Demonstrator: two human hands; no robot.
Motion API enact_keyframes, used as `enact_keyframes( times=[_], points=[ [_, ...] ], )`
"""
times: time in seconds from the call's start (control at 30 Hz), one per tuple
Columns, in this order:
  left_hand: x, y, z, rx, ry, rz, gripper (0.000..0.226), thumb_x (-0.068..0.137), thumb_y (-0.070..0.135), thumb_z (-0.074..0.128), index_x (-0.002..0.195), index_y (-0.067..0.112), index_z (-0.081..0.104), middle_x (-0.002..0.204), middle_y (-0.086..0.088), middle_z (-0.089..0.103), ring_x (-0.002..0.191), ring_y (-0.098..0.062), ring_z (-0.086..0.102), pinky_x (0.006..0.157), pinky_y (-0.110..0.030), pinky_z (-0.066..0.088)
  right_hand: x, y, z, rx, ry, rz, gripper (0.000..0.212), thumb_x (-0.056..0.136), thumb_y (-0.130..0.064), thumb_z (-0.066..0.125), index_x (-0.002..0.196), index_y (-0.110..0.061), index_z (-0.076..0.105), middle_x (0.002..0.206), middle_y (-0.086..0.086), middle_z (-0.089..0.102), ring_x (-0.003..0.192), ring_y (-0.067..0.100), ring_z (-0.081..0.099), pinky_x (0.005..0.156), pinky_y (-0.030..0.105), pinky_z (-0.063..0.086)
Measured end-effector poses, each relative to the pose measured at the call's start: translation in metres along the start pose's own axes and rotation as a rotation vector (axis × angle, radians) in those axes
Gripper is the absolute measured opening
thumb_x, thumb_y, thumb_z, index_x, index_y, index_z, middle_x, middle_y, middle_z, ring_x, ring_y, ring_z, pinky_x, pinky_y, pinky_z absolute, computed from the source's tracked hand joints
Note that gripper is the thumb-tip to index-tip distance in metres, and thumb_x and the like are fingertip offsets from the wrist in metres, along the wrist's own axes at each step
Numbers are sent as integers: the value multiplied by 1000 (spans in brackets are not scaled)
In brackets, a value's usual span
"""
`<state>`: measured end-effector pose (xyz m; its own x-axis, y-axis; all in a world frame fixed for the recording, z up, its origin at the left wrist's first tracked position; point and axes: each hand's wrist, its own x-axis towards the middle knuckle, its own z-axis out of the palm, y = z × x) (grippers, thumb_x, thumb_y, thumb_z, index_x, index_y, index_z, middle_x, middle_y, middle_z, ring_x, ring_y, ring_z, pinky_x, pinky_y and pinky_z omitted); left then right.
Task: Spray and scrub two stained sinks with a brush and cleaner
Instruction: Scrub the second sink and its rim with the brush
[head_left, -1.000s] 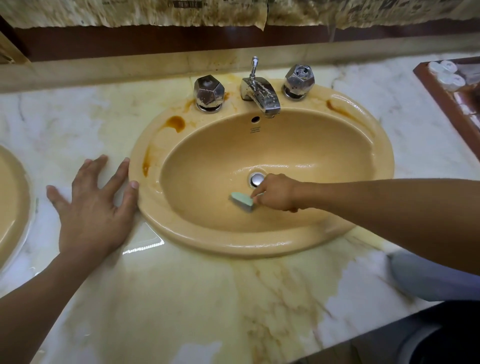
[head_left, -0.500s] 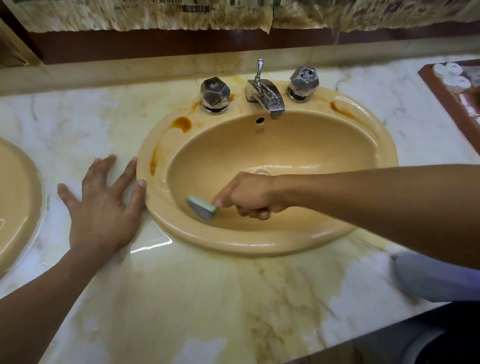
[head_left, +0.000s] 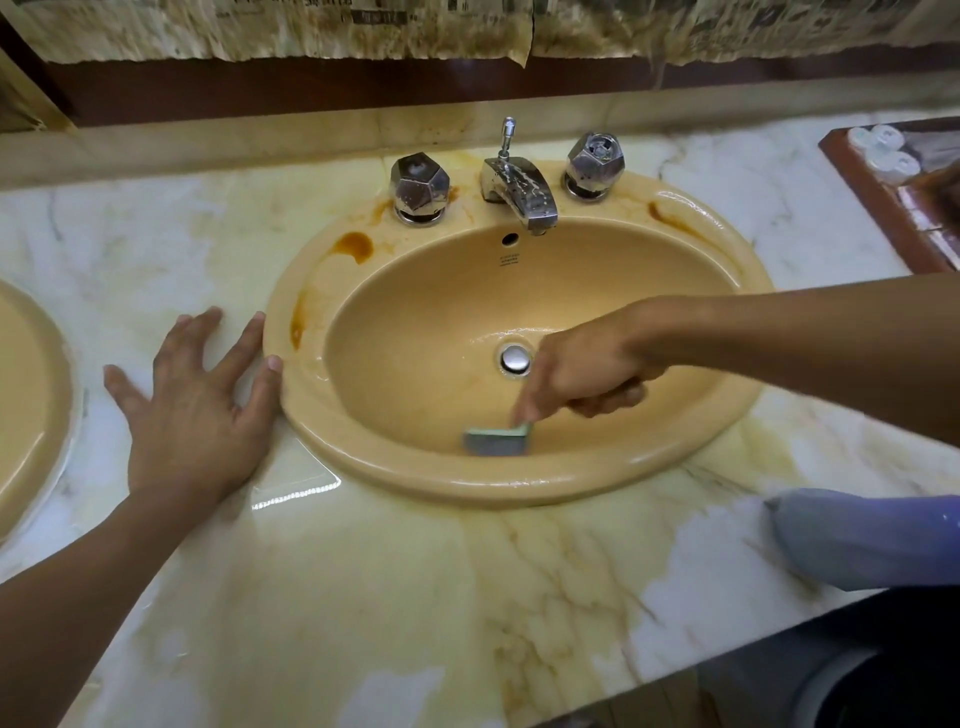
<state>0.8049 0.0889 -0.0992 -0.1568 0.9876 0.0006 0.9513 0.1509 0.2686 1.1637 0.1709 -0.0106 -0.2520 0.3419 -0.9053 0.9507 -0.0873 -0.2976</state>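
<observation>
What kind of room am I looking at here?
Most likely a bathroom: a tan sink with a chrome faucet, set in a marble counter, and a second sink to its left.

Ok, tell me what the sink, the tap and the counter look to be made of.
Sink: likely glazed ceramic, tan and glossy, highlights along the rim. Tap: chromed metal by the look, mirror-bright reflections. Counter: polished marble or a lookalike, white with yellowish veins, a sharp light reflection.
</observation>
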Motion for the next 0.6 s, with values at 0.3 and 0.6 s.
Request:
enact_keyframes(
  times=[0.3,0.6],
  points=[
    [0,0,0,2,-4,-4,60,104,67,14,158,46,29,164,2,24,156,-14,7,117,-70,2,0,91,-23,-459,293,173,29,99,-31,57,124,-34,72,113,-4,71,93,18,66,80,27,57],
    [0,0,0,-14,10,3,60,104,65,16,158,44,31,164,1,25,156,-15,10,116,-71,1,33,55,-12,-525,265,182,37,104,-24,42,129,-16,68,110,14,71,66,31,63,26,17,30]
  ],
)
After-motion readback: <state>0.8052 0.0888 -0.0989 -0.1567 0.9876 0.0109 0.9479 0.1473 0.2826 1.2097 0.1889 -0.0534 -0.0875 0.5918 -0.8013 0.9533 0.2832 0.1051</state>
